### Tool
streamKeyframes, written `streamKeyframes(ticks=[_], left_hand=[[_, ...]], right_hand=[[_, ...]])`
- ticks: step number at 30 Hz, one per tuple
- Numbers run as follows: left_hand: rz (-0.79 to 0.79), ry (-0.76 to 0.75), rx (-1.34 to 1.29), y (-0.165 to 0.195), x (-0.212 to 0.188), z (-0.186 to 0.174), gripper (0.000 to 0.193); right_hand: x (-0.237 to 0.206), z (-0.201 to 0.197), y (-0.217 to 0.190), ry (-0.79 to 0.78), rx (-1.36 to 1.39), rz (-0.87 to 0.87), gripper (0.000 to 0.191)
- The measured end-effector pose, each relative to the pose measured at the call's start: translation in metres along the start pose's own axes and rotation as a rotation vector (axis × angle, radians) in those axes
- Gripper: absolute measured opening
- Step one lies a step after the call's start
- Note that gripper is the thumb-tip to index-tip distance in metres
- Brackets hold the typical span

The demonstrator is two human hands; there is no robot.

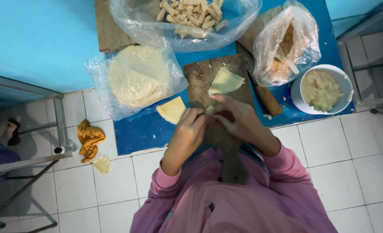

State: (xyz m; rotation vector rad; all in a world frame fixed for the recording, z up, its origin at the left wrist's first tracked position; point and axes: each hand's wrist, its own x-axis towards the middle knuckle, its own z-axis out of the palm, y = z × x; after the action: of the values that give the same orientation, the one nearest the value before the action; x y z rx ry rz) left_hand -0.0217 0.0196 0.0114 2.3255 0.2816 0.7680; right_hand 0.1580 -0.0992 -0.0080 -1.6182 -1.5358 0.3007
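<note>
While pinched between both hands' fingertips (209, 113), small wrapper piece (210, 109), over wooden board (200, 80)

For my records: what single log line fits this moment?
left hand + right hand: pinching small pale dough piece | over dark wooden board

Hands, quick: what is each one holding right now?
Left hand: fingers pinched shut on a small piece of dough.
Right hand: pinched shut on the same dough, over the wooden board.
</note>
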Motion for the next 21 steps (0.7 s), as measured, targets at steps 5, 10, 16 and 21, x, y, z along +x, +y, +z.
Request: streamKeyframes(ticks=[5,10,16,21], left_hand=[[0.01,0.003,0.005,-0.005,-0.001,0.003,0.02],[-0.062,0.096,-0.057,-0.002,-0.001,0.011,0.018],[-0.145,0.131,-0.103,0.0,0.003,0.014,0.017],[-0.122,0.135,-0.127,-0.002,0.007,0.012,0.014]], right_hand=[[-0.001,-0.004,0.001,-0.038,-0.014,-0.146,0.063],[-0.004,0.0,-0.002,0.002,-0.11,-0.171,0.055],[0.006,-0.002,-0.005,-0.046,-0.014,-0.052,0.063],[0.018,-0.009,-0.008,-0.094,0.073,0.099,0.072]])
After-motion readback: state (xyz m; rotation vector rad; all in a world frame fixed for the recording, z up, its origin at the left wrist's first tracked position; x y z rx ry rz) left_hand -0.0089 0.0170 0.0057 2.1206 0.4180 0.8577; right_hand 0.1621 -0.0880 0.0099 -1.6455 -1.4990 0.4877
